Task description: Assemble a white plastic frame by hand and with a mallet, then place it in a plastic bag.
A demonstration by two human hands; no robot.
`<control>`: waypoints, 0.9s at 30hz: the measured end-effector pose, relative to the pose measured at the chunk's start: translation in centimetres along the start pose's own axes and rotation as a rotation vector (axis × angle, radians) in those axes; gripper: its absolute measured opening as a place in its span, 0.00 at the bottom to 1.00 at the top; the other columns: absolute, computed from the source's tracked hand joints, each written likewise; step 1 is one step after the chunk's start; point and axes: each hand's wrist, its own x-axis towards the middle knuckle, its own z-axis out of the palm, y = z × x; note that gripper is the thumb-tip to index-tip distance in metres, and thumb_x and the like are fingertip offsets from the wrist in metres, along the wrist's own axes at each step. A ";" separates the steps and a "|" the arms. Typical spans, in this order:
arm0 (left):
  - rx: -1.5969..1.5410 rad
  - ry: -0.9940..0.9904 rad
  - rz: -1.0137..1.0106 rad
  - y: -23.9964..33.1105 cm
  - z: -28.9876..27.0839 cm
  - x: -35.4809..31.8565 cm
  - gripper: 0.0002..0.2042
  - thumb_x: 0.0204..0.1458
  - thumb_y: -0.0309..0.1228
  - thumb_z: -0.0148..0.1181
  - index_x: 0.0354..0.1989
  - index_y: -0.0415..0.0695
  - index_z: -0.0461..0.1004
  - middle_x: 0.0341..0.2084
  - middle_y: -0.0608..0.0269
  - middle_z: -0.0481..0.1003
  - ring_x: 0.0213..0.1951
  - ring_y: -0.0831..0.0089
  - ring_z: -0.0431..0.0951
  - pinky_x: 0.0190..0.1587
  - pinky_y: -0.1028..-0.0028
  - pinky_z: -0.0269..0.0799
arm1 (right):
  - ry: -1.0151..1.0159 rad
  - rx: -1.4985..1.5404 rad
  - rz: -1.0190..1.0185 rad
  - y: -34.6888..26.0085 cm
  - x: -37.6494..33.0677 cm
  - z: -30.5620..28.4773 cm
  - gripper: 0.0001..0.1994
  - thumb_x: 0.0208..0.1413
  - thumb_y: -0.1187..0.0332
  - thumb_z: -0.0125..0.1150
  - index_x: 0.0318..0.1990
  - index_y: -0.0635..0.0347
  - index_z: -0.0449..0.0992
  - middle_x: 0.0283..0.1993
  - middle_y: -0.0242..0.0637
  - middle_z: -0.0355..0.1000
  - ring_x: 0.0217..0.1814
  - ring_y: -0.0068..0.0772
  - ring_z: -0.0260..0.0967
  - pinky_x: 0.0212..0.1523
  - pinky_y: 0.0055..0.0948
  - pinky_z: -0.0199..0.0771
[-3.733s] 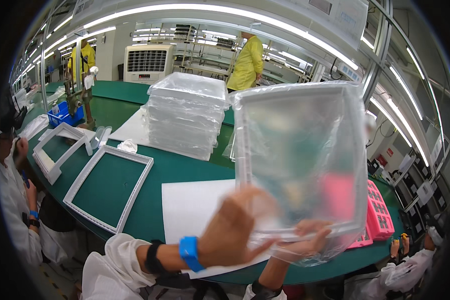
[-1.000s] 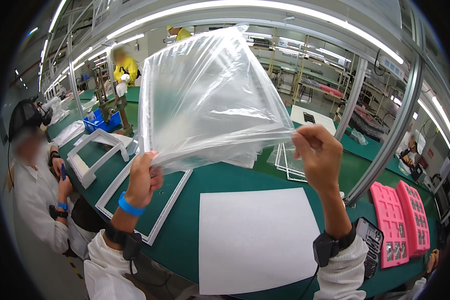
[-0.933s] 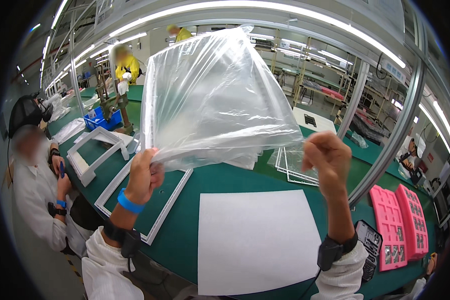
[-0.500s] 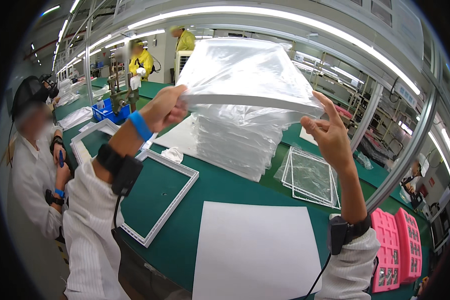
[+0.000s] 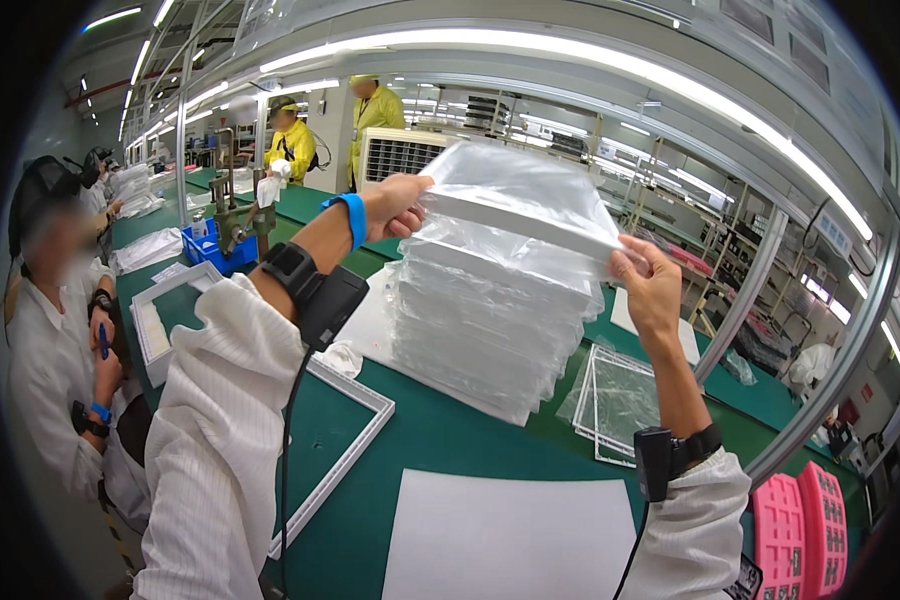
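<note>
A flat white panel in a clear plastic bag (image 5: 525, 190) is held by its near edge, on top of a tall stack of plastic-wrapped panels (image 5: 490, 325). At the near left corner, my left hand (image 5: 390, 208) pinches the bagged panel, its other fingers curled. My right hand (image 5: 652, 285) grips the near right corner between thumb and fingers. The panel seems to rest on the stack or just over it; its underside is hidden. A white sheet (image 5: 510, 540) lies on the green table, nearest me.
White frames lie left (image 5: 355, 440) and right (image 5: 610, 410) of the stack. A blue bin (image 5: 210, 245) stands by a metal press (image 5: 238, 205). Pink trays (image 5: 805, 530) are at right, near an upright post (image 5: 745, 290). A seated person (image 5: 60, 330) is close on my left.
The bagged panel has gone from raised and tilted to lower and flatter over the stack. My right fingers have closed on its corner. The view has shifted slightly.
</note>
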 end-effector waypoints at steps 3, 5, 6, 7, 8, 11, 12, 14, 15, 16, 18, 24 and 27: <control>0.095 0.001 0.006 -0.8 -0.1 2.1 0.13 0.65 0.43 0.46 0.39 0.45 0.63 0.24 0.71 0.58 0.16 0.86 0.53 0.12 0.83 0.45 | 0.014 -0.008 0.047 2.0 -0.4 1.0 0.16 0.58 0.74 0.67 0.53 0.68 0.78 0.42 0.42 0.81 0.43 0.28 0.79 0.46 0.24 0.76; 0.163 0.009 0.023 -1.3 -0.2 3.2 0.13 0.65 0.42 0.44 0.41 0.44 0.63 0.25 0.71 0.57 0.16 0.86 0.52 0.13 0.82 0.42 | -0.002 0.036 0.114 3.1 -0.7 1.5 0.17 0.59 0.73 0.67 0.54 0.70 0.77 0.45 0.40 0.79 0.44 0.26 0.76 0.47 0.26 0.78; 0.195 0.003 0.024 -1.6 -0.2 3.7 0.13 0.65 0.42 0.44 0.42 0.43 0.63 0.24 0.71 0.57 0.16 0.86 0.52 0.13 0.82 0.42 | 0.005 0.031 0.122 3.6 -0.8 1.7 0.16 0.59 0.73 0.66 0.54 0.71 0.77 0.44 0.39 0.79 0.43 0.25 0.77 0.46 0.25 0.77; 0.228 -0.005 0.024 -1.8 -0.3 4.1 0.13 0.65 0.42 0.44 0.42 0.43 0.63 0.24 0.71 0.57 0.16 0.85 0.51 0.14 0.81 0.41 | 0.003 0.031 0.124 3.8 -0.8 1.9 0.16 0.59 0.73 0.66 0.54 0.71 0.77 0.44 0.39 0.79 0.43 0.25 0.77 0.46 0.25 0.77; 0.228 -0.004 0.022 -1.9 -0.4 4.5 0.13 0.65 0.42 0.44 0.42 0.43 0.63 0.24 0.71 0.57 0.16 0.85 0.51 0.14 0.81 0.41 | 0.010 0.023 0.129 4.0 -0.9 2.2 0.16 0.59 0.73 0.66 0.53 0.71 0.77 0.43 0.39 0.79 0.41 0.25 0.76 0.46 0.25 0.77; 0.342 -0.013 0.028 -2.0 -0.5 5.2 0.15 0.65 0.43 0.43 0.44 0.42 0.64 0.23 0.70 0.57 0.16 0.84 0.51 0.15 0.79 0.42 | 0.028 0.010 0.143 4.2 -1.0 2.6 0.15 0.58 0.74 0.66 0.52 0.70 0.78 0.41 0.40 0.80 0.40 0.25 0.78 0.44 0.24 0.77; 0.392 0.014 0.026 -1.9 -0.5 5.4 0.16 0.65 0.44 0.43 0.43 0.42 0.65 0.23 0.69 0.58 0.16 0.84 0.52 0.16 0.78 0.43 | 0.038 0.010 0.146 4.2 -0.9 2.6 0.15 0.57 0.74 0.66 0.51 0.69 0.78 0.40 0.42 0.81 0.39 0.27 0.79 0.43 0.24 0.76; 0.470 0.049 0.033 -2.0 -0.4 5.5 0.17 0.64 0.45 0.43 0.42 0.41 0.66 0.23 0.67 0.60 0.16 0.82 0.52 0.16 0.77 0.45 | 0.035 -0.033 0.149 4.1 -0.9 2.5 0.15 0.57 0.74 0.66 0.51 0.69 0.78 0.39 0.42 0.81 0.38 0.27 0.79 0.42 0.24 0.76; 0.499 0.054 0.042 -2.1 -0.2 5.5 0.18 0.64 0.46 0.43 0.41 0.41 0.67 0.23 0.67 0.61 0.16 0.82 0.53 0.16 0.77 0.46 | 0.032 -0.075 0.149 4.0 -0.9 2.4 0.15 0.57 0.73 0.66 0.51 0.68 0.79 0.39 0.42 0.81 0.37 0.26 0.79 0.41 0.25 0.76; 0.544 0.042 0.047 -2.3 -0.5 5.8 0.19 0.64 0.46 0.43 0.42 0.41 0.68 0.23 0.67 0.62 0.16 0.82 0.53 0.16 0.77 0.47 | 0.036 -0.102 0.138 4.0 -0.9 2.5 0.15 0.57 0.72 0.66 0.51 0.67 0.79 0.37 0.41 0.81 0.37 0.25 0.78 0.41 0.25 0.75; 0.602 0.074 0.057 -3.1 -0.8 6.2 0.21 0.64 0.48 0.43 0.39 0.39 0.70 0.22 0.65 0.63 0.17 0.80 0.56 0.16 0.75 0.50 | 0.027 -0.091 0.165 3.6 -0.7 2.6 0.14 0.57 0.72 0.66 0.50 0.67 0.79 0.37 0.42 0.81 0.37 0.26 0.78 0.43 0.26 0.75; 0.976 0.245 0.211 -3.7 -1.2 6.6 0.29 0.62 0.50 0.44 0.32 0.30 0.75 0.26 0.46 0.75 0.24 0.57 0.74 0.27 0.59 0.68 | -0.015 -0.187 0.182 2.4 -1.0 2.5 0.13 0.56 0.73 0.65 0.49 0.66 0.79 0.39 0.43 0.82 0.38 0.31 0.79 0.45 0.29 0.76; 1.098 0.335 0.300 -4.1 -0.9 6.6 0.32 0.61 0.52 0.44 0.37 0.26 0.77 0.34 0.34 0.78 0.37 0.44 0.80 0.43 0.55 0.73 | -0.031 -0.266 0.148 1.9 -1.1 2.3 0.14 0.55 0.74 0.65 0.49 0.64 0.79 0.40 0.44 0.82 0.40 0.34 0.80 0.46 0.31 0.77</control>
